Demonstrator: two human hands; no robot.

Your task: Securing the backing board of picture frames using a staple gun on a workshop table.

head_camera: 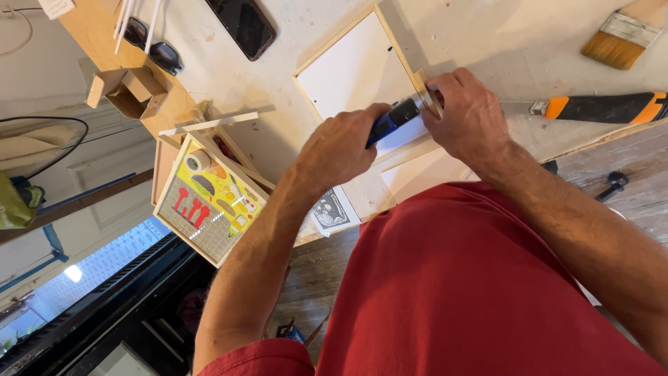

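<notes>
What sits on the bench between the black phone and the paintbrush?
In the head view, a pale wooden frame with a white panel lies between the black phone and the paintbrush; the remaining bench surface looks bare.

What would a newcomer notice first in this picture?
At the centre, the left hand grips a blue-and-black tool while the right hand steadies a small wooden frame on the pale table. A bright yellow picture lies further left.

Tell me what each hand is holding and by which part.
The left hand grips a blue and black tool by its handle. The right hand pinches a small wooden strip against the edge of the wooden frame.
</notes>
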